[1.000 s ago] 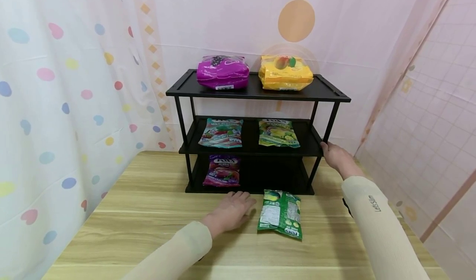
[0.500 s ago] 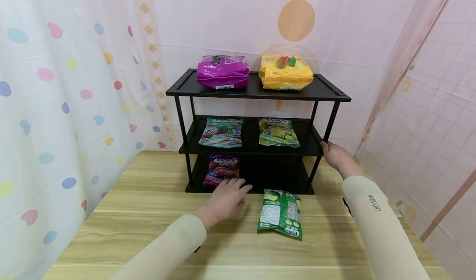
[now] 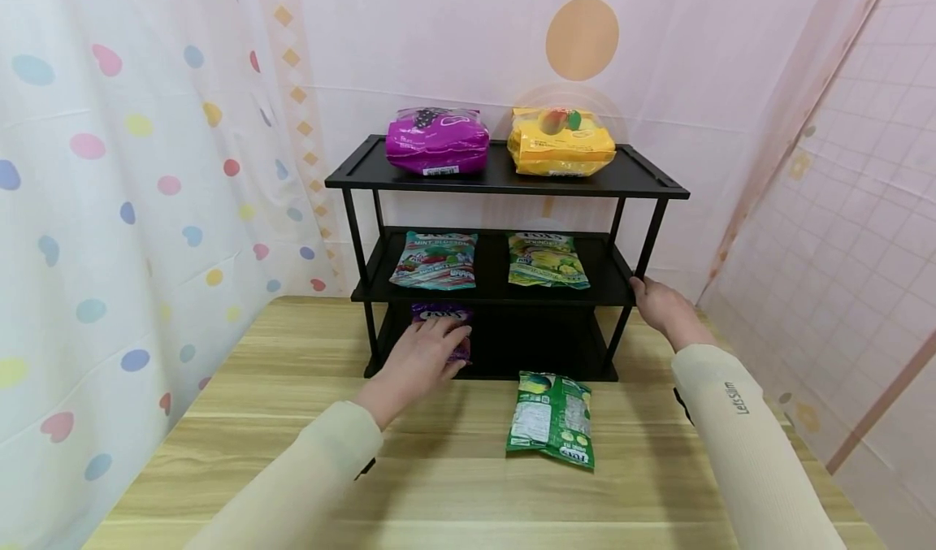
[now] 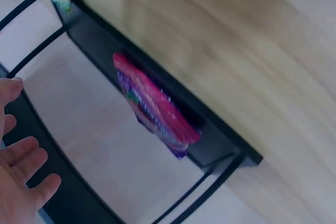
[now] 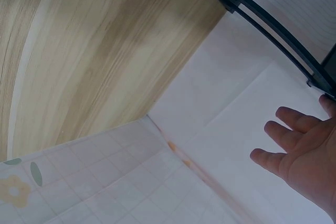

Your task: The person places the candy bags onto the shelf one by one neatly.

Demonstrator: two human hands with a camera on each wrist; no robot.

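My left hand (image 3: 418,361) reaches over the front of the bottom shelf, its fingers relaxed. It partly covers a purple-and-pink candy bag (image 3: 441,312) in the head view. The left wrist view shows that same bag (image 4: 155,108) leaning on the shelf, apart from the loosely spread fingers (image 4: 26,163). At the right end of the black three-tier rack (image 3: 504,296), my right hand (image 3: 664,310) touches the middle shelf beside its post. Most of its fingers (image 5: 286,137) stretch out straight in the right wrist view. A green candy bag (image 3: 552,420) lies on the table before the rack.
On the top shelf sit a magenta bag (image 3: 437,145) and a yellow bag (image 3: 561,145). The middle shelf bears a teal bag (image 3: 436,262) and a yellow-green bag (image 3: 547,262). Patterned curtains (image 3: 175,152) surround the wooden table (image 3: 292,387).
My left hand has moved forward and left, from the table beside the green bag to over the purple-and-pink bag. The right hand has stayed at the rack.
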